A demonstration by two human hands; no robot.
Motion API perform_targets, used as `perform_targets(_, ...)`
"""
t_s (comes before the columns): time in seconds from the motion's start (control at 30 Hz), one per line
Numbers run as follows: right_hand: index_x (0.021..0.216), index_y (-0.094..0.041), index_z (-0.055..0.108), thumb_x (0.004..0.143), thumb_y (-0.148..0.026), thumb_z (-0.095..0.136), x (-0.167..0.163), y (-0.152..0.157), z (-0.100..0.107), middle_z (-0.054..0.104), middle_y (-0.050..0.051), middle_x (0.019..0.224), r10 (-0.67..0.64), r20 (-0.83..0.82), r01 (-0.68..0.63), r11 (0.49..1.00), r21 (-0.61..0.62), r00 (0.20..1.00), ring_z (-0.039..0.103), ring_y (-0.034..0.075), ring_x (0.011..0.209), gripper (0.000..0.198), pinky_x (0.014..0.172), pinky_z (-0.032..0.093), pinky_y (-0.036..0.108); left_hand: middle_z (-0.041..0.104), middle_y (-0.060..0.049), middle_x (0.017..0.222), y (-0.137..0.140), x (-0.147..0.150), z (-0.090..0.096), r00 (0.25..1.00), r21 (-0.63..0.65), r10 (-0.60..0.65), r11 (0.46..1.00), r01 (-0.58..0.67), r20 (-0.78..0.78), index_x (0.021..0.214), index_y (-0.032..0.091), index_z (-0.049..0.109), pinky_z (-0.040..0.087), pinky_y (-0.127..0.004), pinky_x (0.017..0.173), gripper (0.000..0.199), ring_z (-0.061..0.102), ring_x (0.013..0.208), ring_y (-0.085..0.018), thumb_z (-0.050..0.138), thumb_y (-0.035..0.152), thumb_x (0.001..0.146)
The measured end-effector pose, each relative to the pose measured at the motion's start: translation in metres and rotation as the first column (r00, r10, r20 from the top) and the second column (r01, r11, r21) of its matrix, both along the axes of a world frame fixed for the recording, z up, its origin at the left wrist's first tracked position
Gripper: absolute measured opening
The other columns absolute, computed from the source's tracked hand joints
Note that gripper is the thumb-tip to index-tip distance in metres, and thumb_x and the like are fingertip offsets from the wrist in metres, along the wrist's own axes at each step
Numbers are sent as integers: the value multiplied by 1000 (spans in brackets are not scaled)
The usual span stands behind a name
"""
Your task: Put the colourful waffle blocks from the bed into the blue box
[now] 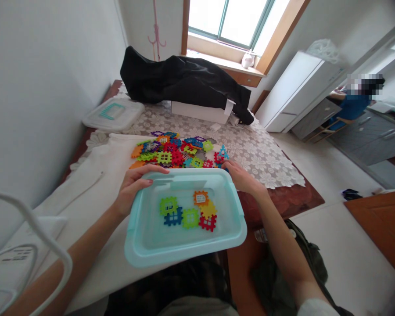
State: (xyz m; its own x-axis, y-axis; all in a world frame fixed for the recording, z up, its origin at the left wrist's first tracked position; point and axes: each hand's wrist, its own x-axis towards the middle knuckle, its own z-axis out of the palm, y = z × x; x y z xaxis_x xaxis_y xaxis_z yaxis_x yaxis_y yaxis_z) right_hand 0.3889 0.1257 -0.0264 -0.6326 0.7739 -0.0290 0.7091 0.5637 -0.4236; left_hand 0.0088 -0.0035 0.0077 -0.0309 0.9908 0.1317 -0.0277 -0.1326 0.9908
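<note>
A light-blue plastic bin (184,259) is in front of me at the table's near edge, tilted so that I look down into it. Several interlocking plastic building pieces (190,218) in green, blue, orange, yellow and red lie on its bottom. My left hand (134,186) is closed on the bin's far left corner, its fingers over the rim. At the far right corner my right hand (242,177) grips the bin, with its fingertips partly hidden. Just beyond the bin, a colourful pile of the same pieces (176,151) covers part of the table.
The table (260,162) has a lace cloth. A translucent lid (113,114) lies at the left; a black cover (184,81) drapes over a white box (199,112) at the back. A white cable (49,241) loops at the near left. A person (353,109) sits far right.
</note>
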Motion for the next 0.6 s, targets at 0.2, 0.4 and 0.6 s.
perform_targets(0.2, 113, -23, 64, 103, -25, 68, -8, 11, -1, 71, 11, 121, -49, -36, 50, 999, 10, 998, 67, 27, 115, 10, 105, 54, 41, 89, -6, 97, 1, 1, -1, 1000, 8, 6, 1000, -6, 20, 96, 23, 96, 61, -28, 69, 30, 76, 84, -25, 80, 33, 73)
perform_targets(0.4, 119, -24, 67, 101, -21, 67, -3, 26, -14, 72, 14, 133, -31, -66, 36, 996, 82, 997, 68, 30, 128, 19, 117, 54, 49, 89, -6, 94, 3, 2, -2, 998, 0, 11, 1000, -11, 58, 93, 25, 97, 59, -26, 64, 31, 74, 78, -23, 81, 34, 69)
perform_targets(0.6, 120, -23, 65, 102, -28, 71, 3, 37, -26, 66, 20, 156, -22, -77, 32, 991, 128, 997, 63, 35, 143, 20, 126, 49, 56, 89, -5, 92, 3, 2, -4, 997, -6, -7, 1000, 8, 71, 94, 25, 97, 59, -25, 63, 31, 74, 75, -22, 80, 34, 70)
